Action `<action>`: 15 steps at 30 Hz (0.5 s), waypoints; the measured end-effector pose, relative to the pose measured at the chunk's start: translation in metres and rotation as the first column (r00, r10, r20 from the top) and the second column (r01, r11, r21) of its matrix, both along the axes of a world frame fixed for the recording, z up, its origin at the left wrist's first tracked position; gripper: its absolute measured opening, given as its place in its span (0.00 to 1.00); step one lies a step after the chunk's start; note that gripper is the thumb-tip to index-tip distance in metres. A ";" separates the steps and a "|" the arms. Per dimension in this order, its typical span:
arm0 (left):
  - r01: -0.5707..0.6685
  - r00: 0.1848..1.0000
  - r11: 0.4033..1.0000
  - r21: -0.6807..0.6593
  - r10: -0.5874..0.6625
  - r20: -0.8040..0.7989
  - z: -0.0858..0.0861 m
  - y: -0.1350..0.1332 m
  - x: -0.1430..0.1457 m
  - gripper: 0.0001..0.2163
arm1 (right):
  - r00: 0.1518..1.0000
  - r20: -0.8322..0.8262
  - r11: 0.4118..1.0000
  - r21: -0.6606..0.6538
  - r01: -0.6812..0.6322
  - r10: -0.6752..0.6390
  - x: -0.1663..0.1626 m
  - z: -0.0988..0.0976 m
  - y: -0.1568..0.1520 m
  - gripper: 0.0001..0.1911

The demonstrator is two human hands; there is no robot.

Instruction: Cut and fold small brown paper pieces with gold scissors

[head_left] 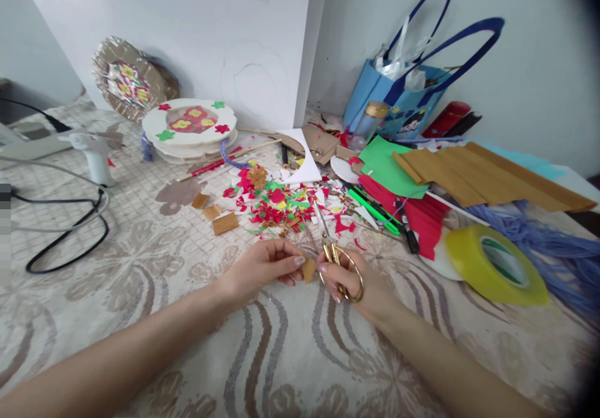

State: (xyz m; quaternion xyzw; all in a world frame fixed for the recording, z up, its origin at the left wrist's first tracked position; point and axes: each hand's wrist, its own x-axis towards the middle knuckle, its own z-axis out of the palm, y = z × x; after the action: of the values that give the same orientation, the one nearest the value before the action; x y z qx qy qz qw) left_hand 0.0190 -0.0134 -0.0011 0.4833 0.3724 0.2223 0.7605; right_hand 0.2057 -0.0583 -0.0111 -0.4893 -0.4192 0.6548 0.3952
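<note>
My left hand (269, 262) pinches a small piece of golden-brown crepe paper (308, 270) between thumb and fingers. Close beside it, my right hand (349, 277) is closed around a pair of gold-handled scissors (332, 252), whose blades point away toward the scraps. The right fingertips come up near the paper piece; whether they touch it I cannot tell. Beyond the hands lies a heap of red, green, white and yellow paper scraps (281, 209). Several cut brown paper pieces (225, 223) lie left of the heap, and a crumpled brown paper flower (257, 177) rests on it.
Yellow tape (497, 265), blue yarn (553, 243), brown crepe paper (487, 174) and green paper (391, 167) lie right. A blue bag (398, 96) stands behind. Left are a decorated round piece (154, 118), a glue gun (96, 159) and black cable (60, 237).
</note>
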 end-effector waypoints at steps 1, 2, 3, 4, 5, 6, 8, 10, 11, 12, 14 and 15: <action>-0.014 1.000 1.000 0.001 0.014 0.006 -0.001 -0.001 0.000 0.10 | 1.000 0.012 1.000 -0.002 -0.013 0.013 -0.001 0.000 -0.001 0.06; -0.032 0.999 0.999 0.002 0.032 0.012 -0.002 -0.001 0.000 0.10 | 0.999 0.023 1.000 -0.003 -0.029 0.029 -0.001 0.000 -0.002 0.06; -0.045 0.999 0.999 0.002 0.045 0.015 -0.003 -0.001 0.000 0.10 | 0.998 0.034 0.999 -0.004 -0.046 0.046 -0.002 0.000 -0.003 0.06; -0.053 0.998 0.999 0.002 0.053 0.016 -0.004 -0.001 0.000 0.10 | 0.997 0.043 0.998 -0.006 -0.058 0.059 -0.003 0.000 -0.004 0.06; -0.054 0.998 0.999 0.002 0.054 0.015 -0.004 -0.002 0.001 0.09 | 0.996 0.052 0.998 -0.008 -0.069 0.069 -0.004 0.000 -0.005 0.06; -0.052 0.999 0.999 0.001 0.052 0.013 -0.004 -0.002 0.001 0.09 | 0.995 0.061 0.997 -0.012 -0.076 0.076 -0.004 0.000 -0.005 0.06; -0.054 0.999 0.999 -0.003 0.054 0.010 -0.004 -0.002 0.000 0.09 | 0.994 0.073 0.997 -0.014 -0.080 0.080 -0.005 0.001 -0.006 0.07; -0.065 0.998 0.998 -0.007 0.065 0.001 -0.002 -0.001 0.000 0.09 | 0.993 0.081 0.996 -0.007 -0.088 0.088 -0.005 0.003 -0.005 0.10; -0.066 0.998 0.998 -0.007 0.066 -0.002 -0.001 -0.001 -0.001 0.09 | 0.991 0.089 0.995 -0.007 -0.096 0.096 -0.005 0.005 -0.005 0.12; -0.062 0.998 0.998 -0.004 0.062 -0.006 0.000 0.000 -0.001 0.09 | 0.989 0.101 0.995 -0.004 -0.104 0.104 -0.004 0.006 -0.005 0.15; -0.040 0.999 0.999 0.007 0.040 -0.007 0.001 0.002 -0.003 0.09 | 0.984 0.137 0.992 0.019 -0.122 0.118 -0.001 0.010 -0.005 0.19; -0.027 1.000 1.000 0.010 0.027 -0.002 0.001 0.003 -0.003 0.09 | 0.979 0.159 0.990 0.041 -0.132 0.124 0.001 0.011 -0.004 0.20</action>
State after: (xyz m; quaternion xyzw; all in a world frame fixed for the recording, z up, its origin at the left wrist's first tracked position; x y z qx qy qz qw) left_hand 0.0156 -0.0105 0.0001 0.4822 0.3784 0.2339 0.7547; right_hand 0.2069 -0.0628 0.0001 -0.5006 -0.4962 0.6277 0.3305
